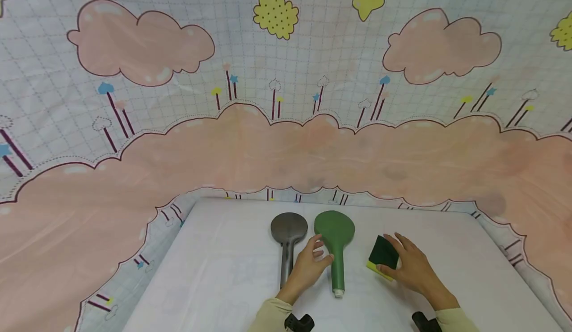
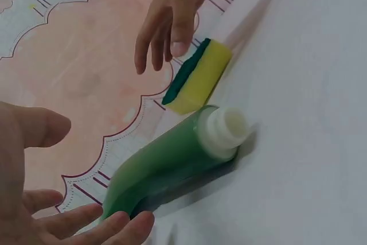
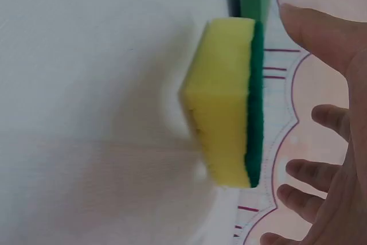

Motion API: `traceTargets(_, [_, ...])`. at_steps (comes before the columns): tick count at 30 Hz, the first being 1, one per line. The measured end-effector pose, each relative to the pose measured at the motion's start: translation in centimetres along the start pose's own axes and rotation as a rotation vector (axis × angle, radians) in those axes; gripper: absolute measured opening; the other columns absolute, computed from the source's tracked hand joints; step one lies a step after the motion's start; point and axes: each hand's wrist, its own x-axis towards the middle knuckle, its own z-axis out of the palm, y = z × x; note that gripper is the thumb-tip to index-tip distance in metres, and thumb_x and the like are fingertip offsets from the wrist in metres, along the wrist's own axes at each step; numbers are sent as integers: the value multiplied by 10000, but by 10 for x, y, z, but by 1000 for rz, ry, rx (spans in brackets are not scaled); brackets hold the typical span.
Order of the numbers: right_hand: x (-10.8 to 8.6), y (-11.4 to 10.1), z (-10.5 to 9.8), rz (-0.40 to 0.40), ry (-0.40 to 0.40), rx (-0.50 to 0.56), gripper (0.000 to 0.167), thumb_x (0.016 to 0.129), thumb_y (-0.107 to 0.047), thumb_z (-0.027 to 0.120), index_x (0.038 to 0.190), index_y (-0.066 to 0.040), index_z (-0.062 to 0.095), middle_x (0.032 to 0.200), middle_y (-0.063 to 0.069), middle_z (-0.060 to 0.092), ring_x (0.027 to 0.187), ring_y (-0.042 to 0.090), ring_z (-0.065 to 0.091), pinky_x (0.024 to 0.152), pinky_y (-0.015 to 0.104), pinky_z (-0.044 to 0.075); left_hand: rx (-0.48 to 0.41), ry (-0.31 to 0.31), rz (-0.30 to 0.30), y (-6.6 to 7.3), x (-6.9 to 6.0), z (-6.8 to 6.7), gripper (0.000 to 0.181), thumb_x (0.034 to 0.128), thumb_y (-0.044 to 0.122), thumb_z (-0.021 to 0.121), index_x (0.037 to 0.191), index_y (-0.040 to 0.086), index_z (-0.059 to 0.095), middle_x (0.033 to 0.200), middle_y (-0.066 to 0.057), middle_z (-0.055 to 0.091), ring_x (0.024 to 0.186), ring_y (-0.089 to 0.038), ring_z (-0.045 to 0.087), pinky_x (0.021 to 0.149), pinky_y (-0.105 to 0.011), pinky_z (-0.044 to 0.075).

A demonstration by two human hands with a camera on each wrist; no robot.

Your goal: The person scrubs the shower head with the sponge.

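A green thing with a broad round head (image 1: 334, 227) and a long handle lies on the white table. A white, open-looking neck (image 2: 227, 128) ends the handle. My left hand (image 1: 308, 262) is beside the handle, fingers spread and loosely bent, holding nothing. A two-layer scouring sponge (image 1: 384, 252) lies to the right, dark green side up and yellow foam (image 3: 225, 98) below. Over the sponge's right side hovers my right hand (image 1: 413, 267), thumb and fingers apart; the right wrist view shows a gap between them.
A dark grey round-headed thing with a long handle (image 1: 289, 228) lies left of the green one, its lower end hidden behind my left hand. A patterned cloth with clouds (image 1: 143, 44) hangs behind the white table (image 1: 214, 262).
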Motion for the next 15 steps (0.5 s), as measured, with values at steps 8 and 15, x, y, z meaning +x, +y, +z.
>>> traceTargets(8, [-1,4,8,18,-35,7,880,740,-553,784,1432,-107,476,1463,298,419,1245,563,467,938,705,408,-100,-36,-88,-5,-3,9,720,850,160,743,1462,29,388,1336,-268,556,1164,-393,607,869,-455,556])
traceTargets(15, [-1,4,11,24,-52,31,868,729,-526,806,1414,-97,490,1443,312,435,1220,560,491,909,687,449,-160,-87,-119,-5,-5,15,776,780,48,785,1443,-13,386,1195,-203,642,1074,-317,662,887,-440,540])
